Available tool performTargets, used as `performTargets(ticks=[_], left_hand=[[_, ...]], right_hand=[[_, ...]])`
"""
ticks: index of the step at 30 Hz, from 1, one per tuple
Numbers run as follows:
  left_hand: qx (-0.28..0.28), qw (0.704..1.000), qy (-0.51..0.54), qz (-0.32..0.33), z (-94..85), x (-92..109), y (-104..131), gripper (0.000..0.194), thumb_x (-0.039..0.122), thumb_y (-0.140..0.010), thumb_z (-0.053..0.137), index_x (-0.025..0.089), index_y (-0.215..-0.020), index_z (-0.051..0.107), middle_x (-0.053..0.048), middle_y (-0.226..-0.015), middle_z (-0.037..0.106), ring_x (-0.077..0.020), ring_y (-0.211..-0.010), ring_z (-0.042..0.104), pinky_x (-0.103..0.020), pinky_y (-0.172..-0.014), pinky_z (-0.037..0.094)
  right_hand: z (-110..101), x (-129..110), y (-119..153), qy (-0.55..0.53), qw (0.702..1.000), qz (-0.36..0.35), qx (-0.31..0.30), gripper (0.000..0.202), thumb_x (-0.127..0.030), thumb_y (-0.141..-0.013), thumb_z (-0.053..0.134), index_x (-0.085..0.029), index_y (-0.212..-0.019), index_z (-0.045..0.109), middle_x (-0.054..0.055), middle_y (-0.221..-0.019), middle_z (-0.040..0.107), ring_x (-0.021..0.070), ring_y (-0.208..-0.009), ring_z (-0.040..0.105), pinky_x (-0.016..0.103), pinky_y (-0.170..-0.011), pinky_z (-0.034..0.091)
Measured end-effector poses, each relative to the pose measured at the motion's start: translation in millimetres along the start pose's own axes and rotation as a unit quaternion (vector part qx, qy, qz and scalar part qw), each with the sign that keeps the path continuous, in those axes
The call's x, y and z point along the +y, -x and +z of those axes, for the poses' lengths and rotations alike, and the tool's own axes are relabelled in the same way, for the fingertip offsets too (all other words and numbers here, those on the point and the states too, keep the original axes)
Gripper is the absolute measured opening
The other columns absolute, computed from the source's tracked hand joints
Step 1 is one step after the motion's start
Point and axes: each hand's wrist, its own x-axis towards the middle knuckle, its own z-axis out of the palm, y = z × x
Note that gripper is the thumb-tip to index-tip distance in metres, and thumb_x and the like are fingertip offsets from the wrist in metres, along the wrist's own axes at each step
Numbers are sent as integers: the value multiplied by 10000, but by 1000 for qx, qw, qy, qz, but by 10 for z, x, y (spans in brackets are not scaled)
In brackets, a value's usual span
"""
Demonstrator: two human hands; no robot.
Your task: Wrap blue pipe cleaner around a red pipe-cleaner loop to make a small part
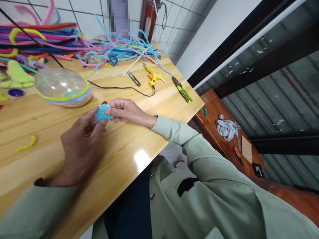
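A small fuzzy light-blue piece (101, 113) with a bit of red at its top is held above the wooden table. My left hand (83, 142) grips its left and lower edge between thumb and fingers. From the right, my right hand (126, 112) pinches the same piece, thumb on its front face. Just behind my hands sits a clear balloon-like shape (62, 83) with yellow, blue and pink strips around its lower half. A short curved yellow piece (28, 144) lies to the left of my left hand.
Behind are heaped coloured pipe cleaners (119, 49). A yellow glue gun (154, 77) with a black cord, small snips (134, 78) and yellow-green pliers (183, 91) lie toward the right. A brown side table (211, 129) holds a grey cloth (226, 129) and tools.
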Motion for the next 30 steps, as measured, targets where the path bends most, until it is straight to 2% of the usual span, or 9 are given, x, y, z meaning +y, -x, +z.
performTargets(ticks=[3, 5, 7, 11, 15, 18, 22, 25, 30], left_hand=[[44, 999, 17, 11, 31, 94, 12, 423, 377, -931, 841, 279, -1338, 905, 3, -955, 908, -176, -678, 768, -352, -750, 656], [37, 998, 36, 35, 56, 93, -4, 370, 398, -966, 855, 265, -1307, 908, 4, -973, 910, -157, -668, 758, -326, -707, 660], [21, 998, 44, 42, 68, 36, -24, 402, 494, -1030, 850, 262, -1358, 874, -3, -994, 893, -143, -681, 748, -315, -708, 660], [4, 998, 41, 39, 61, -54, -34, 560, 597, -1038, 864, 269, -1485, 785, -29, -1027, 872, -155, -733, 762, -304, -715, 655], [4, 997, 74, 23, 65, 19, -26, 411, 620, -1046, 842, 291, -1290, 875, -20, -990, 887, -167, -686, 741, -315, -666, 646], [6, 994, 110, -6, 66, 101, -33, 396, 639, -1011, 875, 289, -1195, 894, -23, -951, 885, -184, -677, 744, -323, -634, 630], [2, 988, 150, -46, 49, 145, -57, 475, 680, -976, 891, 258, -1191, 856, -15, -841, 827, -177, -636, 732, -296, -577, 574], [7, 982, 175, -68, 33, 132, -74, 418, 659, -990, 886, 253, -1030, 793, 16, -710, 736, -155, -559, 673, -277, -534, 537], [8, 971, 226, -73, 47, 112, -67, 404, 615, -1023, 873, 256, -946, 706, 13, -703, 728, -167, -585, 695, -287, -541, 558]], right_hand=[[4, -18, 29, -14, 1000, -20, -12, 675, -862, -818, 904, -239, -806, 643, -69, -704, 630, 101, -668, 583, 295, -655, 505], [-5, 4, 31, -8, 1000, -29, -7, 707, -882, -774, 921, -235, -811, 641, -57, -737, 649, 100, -668, 570, 284, -643, 499], [-17, 48, 19, 1, 999, -32, 5, 692, -863, -828, 904, -229, -834, 627, -52, -742, 649, 102, -677, 563, 257, -630, 480], [-26, 111, -1, -7, 999, -53, 11, 678, -854, -861, 890, -233, -843, 619, -46, -733, 639, 113, -666, 551, 238, -599, 447], [-18, 97, 0, -7, 998, -62, 9, 690, -864, -821, 916, -238, -841, 627, -41, -763, 643, 120, -665, 541, 267, -630, 469], [-18, 74, 6, 4, 998, -62, 16, 703, -893, -804, 906, -252, -839, 620, -43, -741, 610, 136, -667, 529, 290, -631, 441], [-11, 56, 49, 52, 995, -78, 26, 701, -907, -855, 852, -259, -821, 585, -41, -725, 554, 152, -697, 476, 310, -650, 398], [7, 42, 97, 96, 992, -83, 15, 680, -891, -893, 831, -253, -843, 602, -44, -734, 536, 151, -704, 445, 317, -654, 365], [23, 24, 119, 34, 997, -70, 8, 617, -853, -954, 802, -252, -958, 663, -28, -798, 646, 154, -706, 543, 320, -683, 439]])
